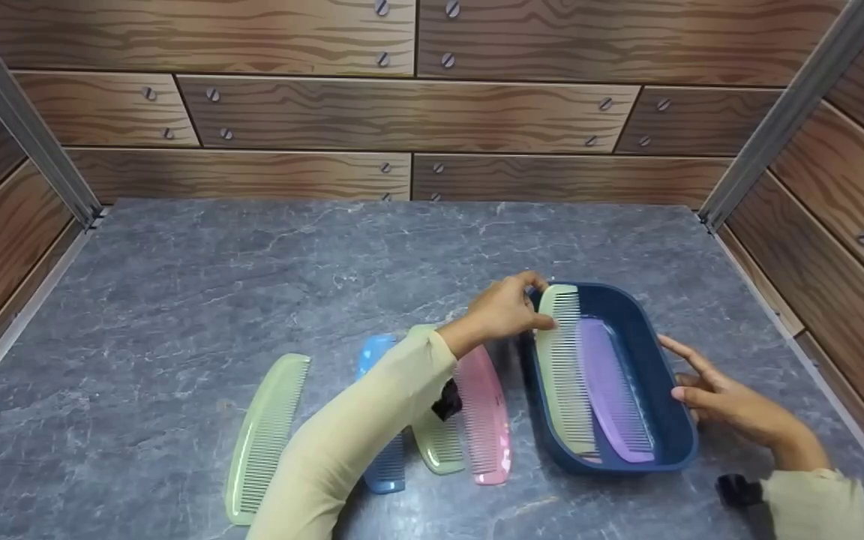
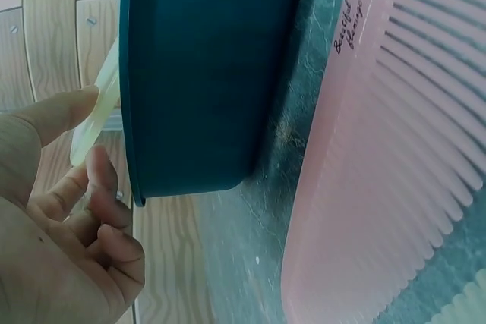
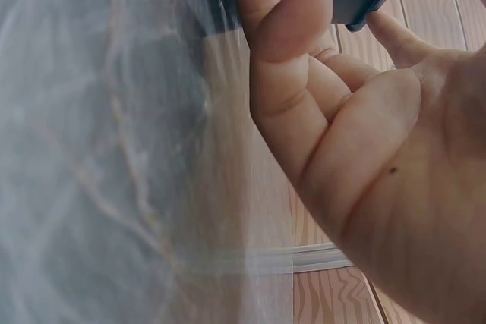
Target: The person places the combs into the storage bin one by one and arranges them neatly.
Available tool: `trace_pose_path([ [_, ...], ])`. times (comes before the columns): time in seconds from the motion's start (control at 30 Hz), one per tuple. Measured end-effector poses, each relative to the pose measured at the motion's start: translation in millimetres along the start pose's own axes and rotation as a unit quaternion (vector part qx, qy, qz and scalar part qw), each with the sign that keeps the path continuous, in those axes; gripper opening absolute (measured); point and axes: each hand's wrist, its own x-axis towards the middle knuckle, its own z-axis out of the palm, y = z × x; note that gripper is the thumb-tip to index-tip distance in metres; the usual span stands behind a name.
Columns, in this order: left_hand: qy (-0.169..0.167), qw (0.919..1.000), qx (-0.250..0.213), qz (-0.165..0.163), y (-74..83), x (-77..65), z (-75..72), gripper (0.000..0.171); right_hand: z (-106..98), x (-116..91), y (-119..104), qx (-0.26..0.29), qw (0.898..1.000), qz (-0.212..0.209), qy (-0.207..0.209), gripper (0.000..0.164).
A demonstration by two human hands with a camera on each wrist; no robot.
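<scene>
In the head view, my left hand (image 1: pixel 505 307) pinches a pale green comb (image 1: pixel 565 375) near its top end, between thumb and fingers. That comb leans along the left inside wall of a dark blue plastic box (image 1: pixel 668 420). A purple comb (image 1: pixel 612 382) lies on the box floor beside it, and a bit of pink shows under the green comb's lower end. The left wrist view shows the pinched comb (image 2: pixel 97 123) edge-on above the box rim. My right hand (image 1: pixel 739 405) touches the box's right side with index finger and thumb; its other fingers are bent.
Left of the box lie a pink comb (image 1: pixel 486 420), another green comb (image 1: pixel 439 446) and a blue comb (image 1: pixel 385 472), partly covered by my left sleeve. Farther left lies one more green comb (image 1: pixel 263 442). Wood-patterned walls (image 1: pixel 402 112) surround the grey marbled table (image 1: pixel 252 277).
</scene>
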Motion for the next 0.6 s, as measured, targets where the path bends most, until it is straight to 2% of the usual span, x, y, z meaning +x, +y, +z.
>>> trace_pose_path([
  [0.27, 0.016, 0.9973, 0.068, -0.020, -3.2, 3.8, 0.4, 0.047, -1.0, 0.8, 1.3, 0.003, 1.000, -0.001, -0.006, 0.071],
  [0.6, 0.011, 0.9984, 0.054, -0.012, -7.6, 2.8, -2.2, 0.045, -0.2, 0.9, 1.5, 0.039, 0.999, -0.018, -0.028, 0.071],
])
